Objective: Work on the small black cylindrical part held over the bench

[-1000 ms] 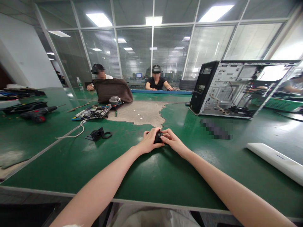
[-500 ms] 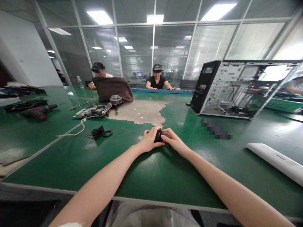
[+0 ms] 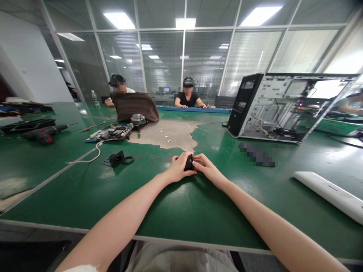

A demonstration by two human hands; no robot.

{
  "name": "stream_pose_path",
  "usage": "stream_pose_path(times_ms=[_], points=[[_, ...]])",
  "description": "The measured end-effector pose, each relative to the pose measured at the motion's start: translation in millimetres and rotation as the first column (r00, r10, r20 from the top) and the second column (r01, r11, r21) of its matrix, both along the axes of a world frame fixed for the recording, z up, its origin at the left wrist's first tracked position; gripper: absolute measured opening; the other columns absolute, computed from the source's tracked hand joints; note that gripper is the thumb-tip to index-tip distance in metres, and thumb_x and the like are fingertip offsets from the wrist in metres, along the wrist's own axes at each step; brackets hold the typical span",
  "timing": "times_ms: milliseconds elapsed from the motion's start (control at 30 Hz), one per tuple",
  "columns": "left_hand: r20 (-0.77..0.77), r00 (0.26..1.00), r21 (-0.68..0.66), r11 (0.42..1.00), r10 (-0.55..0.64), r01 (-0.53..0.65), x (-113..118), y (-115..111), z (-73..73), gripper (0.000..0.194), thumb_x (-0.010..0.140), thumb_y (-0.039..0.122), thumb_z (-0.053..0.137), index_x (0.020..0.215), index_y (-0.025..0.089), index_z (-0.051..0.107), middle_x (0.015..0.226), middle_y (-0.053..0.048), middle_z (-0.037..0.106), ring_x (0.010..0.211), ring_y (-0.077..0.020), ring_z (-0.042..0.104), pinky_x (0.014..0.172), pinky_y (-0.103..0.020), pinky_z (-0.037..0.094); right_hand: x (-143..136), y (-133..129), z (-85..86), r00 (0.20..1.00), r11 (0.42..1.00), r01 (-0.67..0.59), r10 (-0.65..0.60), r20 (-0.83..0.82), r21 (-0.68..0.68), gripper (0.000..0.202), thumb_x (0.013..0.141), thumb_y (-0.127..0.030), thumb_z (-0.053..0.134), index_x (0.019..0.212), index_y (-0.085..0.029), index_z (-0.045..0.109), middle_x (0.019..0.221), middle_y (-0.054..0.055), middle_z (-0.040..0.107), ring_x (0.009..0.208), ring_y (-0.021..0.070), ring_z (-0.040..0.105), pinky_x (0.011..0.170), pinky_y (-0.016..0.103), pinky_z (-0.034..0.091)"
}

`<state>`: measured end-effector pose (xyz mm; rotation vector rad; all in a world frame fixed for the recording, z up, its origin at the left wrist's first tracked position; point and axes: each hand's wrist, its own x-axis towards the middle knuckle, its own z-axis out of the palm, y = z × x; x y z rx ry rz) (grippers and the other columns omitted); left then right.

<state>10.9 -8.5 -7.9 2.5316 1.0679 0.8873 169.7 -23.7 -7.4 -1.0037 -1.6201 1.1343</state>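
Between my two hands is a small black cylindrical part (image 3: 189,163), resembling a camera lens, just above or on the green table (image 3: 181,211). My left hand (image 3: 180,167) wraps round its left side, fingers over the top and thumb below. The fingertips of my right hand (image 3: 204,165) grip the right end, at its rim. Much of the part is hidden by my fingers. To the left lies a black piece with a square plate and a round opening (image 3: 117,158), and beside it a black ring (image 3: 128,160).
A circuit board (image 3: 110,133) with a white cable lies at left, near a power drill (image 3: 45,134). An open computer case (image 3: 283,109) stands at right, a white slab-like device (image 3: 329,192) nearer me. Two people sit across the table, behind a brown cloth-covered object (image 3: 136,106).
My hands keep almost the same grip on the black cylindrical part. The view has shifted very slightly; the objects on the table have not moved.
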Motion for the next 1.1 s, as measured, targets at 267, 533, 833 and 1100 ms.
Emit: stream_pose_path(times_ms=[267, 533, 833, 1100], points=[[0.001, 1.000, 0.000, 1.000, 0.005, -0.005, 1.2, 0.3, -0.2, 0.063, 0.067, 0.041, 0.058, 0.118, 0.026, 0.025, 0.120, -0.005, 0.040, 0.110, -0.0213, 0.038, 0.089, -0.038, 0.024, -2.8, 3.3, -4.3, 0.999, 0.999, 0.046, -0.046, -0.011, 0.024, 0.023, 0.074, -0.038, 0.049, 0.090, -0.022, 0.044, 0.078, -0.001, 0.055, 0.070, 0.0106, 0.054, 0.067, 0.028, 0.045], [0.004, 1.000, 0.012, 1.000, 0.001, -0.001, 0.6, 1.0, -1.8, 0.062, 0.067, 0.042, 0.057, 0.118, 0.026, 0.025, 0.118, -0.005, 0.041, 0.109, -0.0208, 0.038, 0.089, -0.038, 0.024, 2.1, -0.5, -1.0, 0.999, 0.999, -0.032, 0.032, 0.009, 0.020, 0.025, 0.071, -0.035, 0.055, 0.090, -0.022, 0.044, 0.086, 0.000, 0.056, 0.074, 0.0110, 0.054, 0.070, 0.028, 0.044], [0.006, 1.000, 0.005, 1.000, 0.002, -0.002, 1.8, 0.0, -1.1, 0.062, 0.067, 0.041, 0.058, 0.118, 0.026, 0.025, 0.120, -0.006, 0.040, 0.109, -0.0215, 0.039, 0.090, -0.038, 0.023, -0.9, 3.6, -2.0, 0.999, 1.000, 0.024, -0.024, -0.021, -0.008, 0.023, 0.073, -0.038, 0.051, 0.088, -0.023, 0.045, 0.078, -0.002, 0.055, 0.070, 0.0106, 0.053, 0.068, 0.028, 0.045], [0.011, 1.000, -0.004, 1.000, -0.010, 0.010, 0.4, 0.9, -0.8, 0.063, 0.066, 0.043, 0.057, 0.118, 0.026, 0.025, 0.119, -0.005, 0.040, 0.109, -0.0215, 0.039, 0.090, -0.038, 0.024, 5.4, -3.2, 4.4, 0.996, 0.997, -0.083, 0.083, -0.030, 0.008, 0.025, 0.070, -0.034, 0.056, 0.089, -0.023, 0.045, 0.089, 0.000, 0.055, 0.079, 0.0119, 0.054, 0.074, 0.029, 0.043]])
